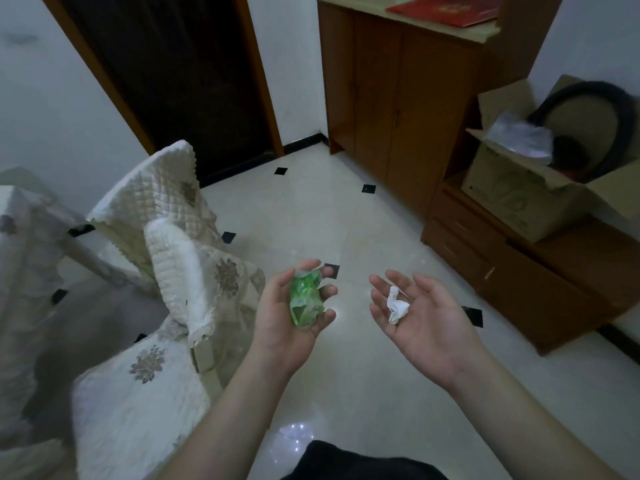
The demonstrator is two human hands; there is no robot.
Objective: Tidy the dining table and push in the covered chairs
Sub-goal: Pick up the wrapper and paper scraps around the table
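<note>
Green wrapper (306,301), one tissue (397,305)

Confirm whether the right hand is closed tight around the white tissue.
No, the right hand lies palm up with its fingers relaxed and open, and the crumpled white tissue simply rests on the palm.

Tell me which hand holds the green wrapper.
The left hand, fingers curled round the crumpled green wrapper. The right hand lies open with a white paper scrap on it.
</note>
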